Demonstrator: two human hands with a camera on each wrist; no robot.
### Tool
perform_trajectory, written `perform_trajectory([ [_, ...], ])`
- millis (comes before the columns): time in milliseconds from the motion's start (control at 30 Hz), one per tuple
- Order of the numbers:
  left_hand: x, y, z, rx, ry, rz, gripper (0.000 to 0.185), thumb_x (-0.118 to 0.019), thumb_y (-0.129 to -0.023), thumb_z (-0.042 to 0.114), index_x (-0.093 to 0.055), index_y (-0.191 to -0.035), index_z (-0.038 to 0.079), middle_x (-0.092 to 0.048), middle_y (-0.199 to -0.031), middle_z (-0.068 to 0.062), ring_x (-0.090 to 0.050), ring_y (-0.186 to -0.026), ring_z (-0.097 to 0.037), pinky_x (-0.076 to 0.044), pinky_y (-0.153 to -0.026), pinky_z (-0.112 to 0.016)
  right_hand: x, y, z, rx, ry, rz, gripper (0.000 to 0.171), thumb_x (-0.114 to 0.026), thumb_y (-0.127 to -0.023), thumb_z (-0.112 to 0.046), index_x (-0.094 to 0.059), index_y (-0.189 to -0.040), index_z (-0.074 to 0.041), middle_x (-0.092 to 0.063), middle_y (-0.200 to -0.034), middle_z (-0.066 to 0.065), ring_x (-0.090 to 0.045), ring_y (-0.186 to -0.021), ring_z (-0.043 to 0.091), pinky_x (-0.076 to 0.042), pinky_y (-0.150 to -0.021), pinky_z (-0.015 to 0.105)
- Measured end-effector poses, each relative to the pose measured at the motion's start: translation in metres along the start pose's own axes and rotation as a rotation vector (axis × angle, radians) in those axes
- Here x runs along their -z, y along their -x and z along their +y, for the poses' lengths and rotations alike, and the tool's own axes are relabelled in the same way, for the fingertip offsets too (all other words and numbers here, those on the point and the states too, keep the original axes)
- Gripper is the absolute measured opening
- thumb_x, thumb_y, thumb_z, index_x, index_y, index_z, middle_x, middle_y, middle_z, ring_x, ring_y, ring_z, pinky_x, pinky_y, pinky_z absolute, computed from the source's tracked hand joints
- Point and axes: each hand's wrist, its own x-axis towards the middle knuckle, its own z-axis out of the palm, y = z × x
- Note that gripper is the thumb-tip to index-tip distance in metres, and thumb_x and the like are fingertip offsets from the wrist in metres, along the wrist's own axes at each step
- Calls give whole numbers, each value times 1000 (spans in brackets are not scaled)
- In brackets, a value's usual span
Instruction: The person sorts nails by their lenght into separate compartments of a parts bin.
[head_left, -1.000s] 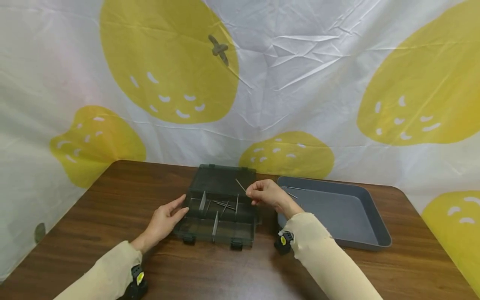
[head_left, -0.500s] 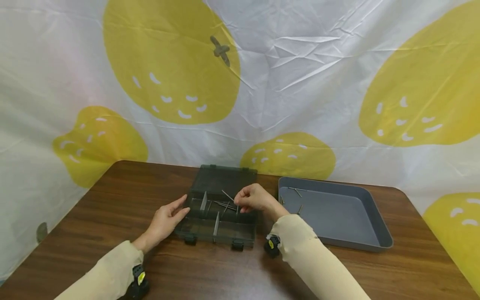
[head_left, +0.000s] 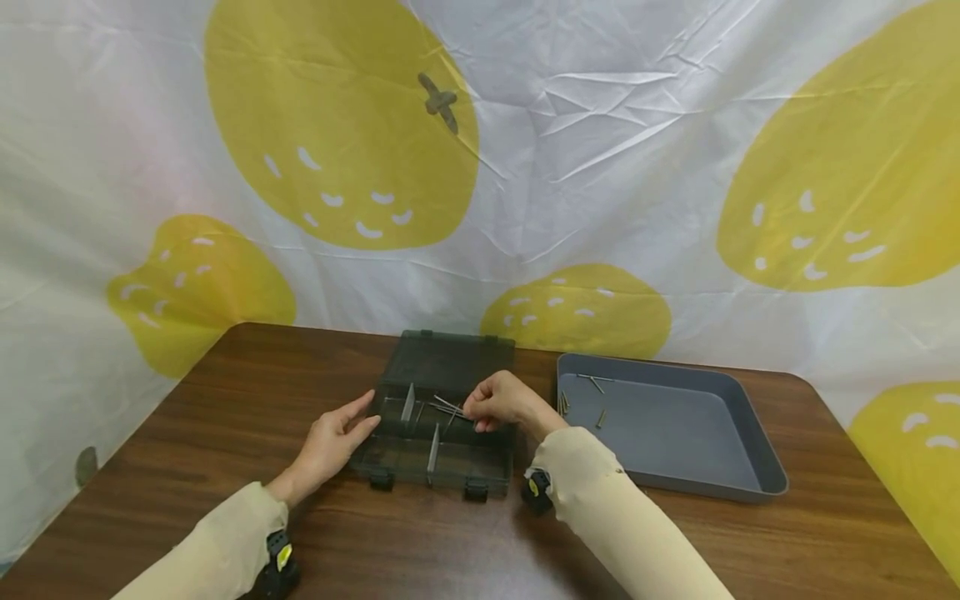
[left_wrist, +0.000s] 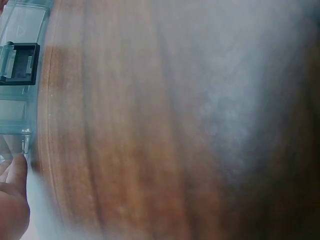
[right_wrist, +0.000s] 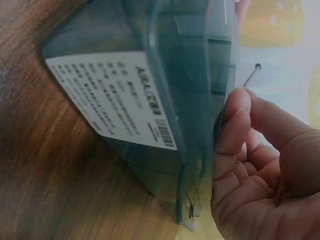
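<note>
A dark translucent compartment box point(head_left: 470, 462) lies on the table with its lid point(head_left: 450, 358) folded back. My right hand point(head_left: 504, 402) is over the box's right side and pinches a thin metal nail point(right_wrist: 252, 76) between thumb and forefinger, its round head pointing away from the fingertips. Below, several similar nails point(head_left: 451, 419) lie crossed in the back middle compartment. At the left side of the box, my left hand point(head_left: 324, 443) rests with thumb and fingers extended against the wall. In the left wrist view, its fingers point(left_wrist: 17, 175) touch the box near a front corner.
A grey tray point(head_left: 738, 425) stands to the right, with several brass-coloured screws or nails point(head_left: 601, 418) near its left end. Upright dividers point(head_left: 432, 452) split the box. A printed cloth point(head_left: 585, 192) hangs behind the brown wooden table point(head_left: 420, 550).
My right hand has moved left and down with the nail, from the box's right edge to just above the back compartment. My left hand has stayed at the box's side.
</note>
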Motion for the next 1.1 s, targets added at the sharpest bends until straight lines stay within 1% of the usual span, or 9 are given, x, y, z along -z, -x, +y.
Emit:
perform_trajectory([
  [167,0,0,1,6,1,-3,52,-57,-96,20,-41,-141,0,-43,-141,-19,-50,-123,-33,-46,-95,-46,-1,-1,0,-10,8,6,11,-62,-88,0,-69,-87,9,-59,-57,-1,-55,-46,3,-49,-48,17],
  [433,0,0,2,20,11,-17,54,-56,-96,24,-40,-142,2,-42,-143,-18,-48,-125,-33,-45,-96,-46,-1,0,0,-7,20,17,11,-62,-88,1,-70,-86,8,-61,-59,0,-55,-46,3,-49,-48,17],
  [567,1,1,2,22,13,-23,55,-55,-96,25,-39,-143,2,-41,-143,-18,-47,-126,-33,-45,-97,-47,-1,-1,2,3,-6,22,11,-62,-88,0,-69,-87,9,-61,-58,0,-56,-46,3,-50,-48,18],
  [633,1,1,2,23,16,-26,55,-55,-96,25,-39,-143,2,-40,-144,-18,-46,-126,-33,-44,-97,-47,0,0,5,12,-50,31,12,-62,-89,0,-68,-90,10,-61,-59,0,-56,-48,3,-50,-50,18],
  [700,1,2,2,22,17,-26,54,-55,-96,24,-39,-143,1,-40,-144,-18,-46,-127,-34,-44,-98,-47,3,1,7,9,-124,46,14,-61,-90,-1,-67,-94,11,-61,-61,0,-57,-50,3,-51,-51,18],
  [833,0,2,2,21,7,-20,54,-56,-96,24,-40,-142,1,-41,-143,-18,-47,-126,-34,-44,-97,-48,17,5,11,-3,-291,122,20,-59,-91,-3,-63,-103,12,-63,-71,3,-59,-55,3,-49,-53,16],
  [933,1,2,2,22,1,-18,54,-56,-96,25,-40,-142,1,-42,-143,-18,-47,-126,-34,-45,-97,-48,36,10,13,-2,-358,194,22,-59,-92,-4,-61,-107,13,-62,-74,2,-59,-57,3,-49,-55,15],
  [967,1,1,2,20,1,-18,54,-56,-96,25,-40,-142,1,-42,-143,-18,-47,-126,-34,-45,-97,-48,43,11,14,0,-382,217,23,-58,-92,-4,-60,-107,13,-61,-72,0,-59,-57,3,-49,-55,15],
  [1100,1,1,3,21,1,-16,54,-55,-96,25,-40,-142,1,-43,-142,-19,-48,-125,-34,-46,-95,-47,74,19,18,-12,-440,306,26,-55,-94,-3,-56,-112,16,-60,-72,-3,-61,-59,3,-50,-56,14],
])
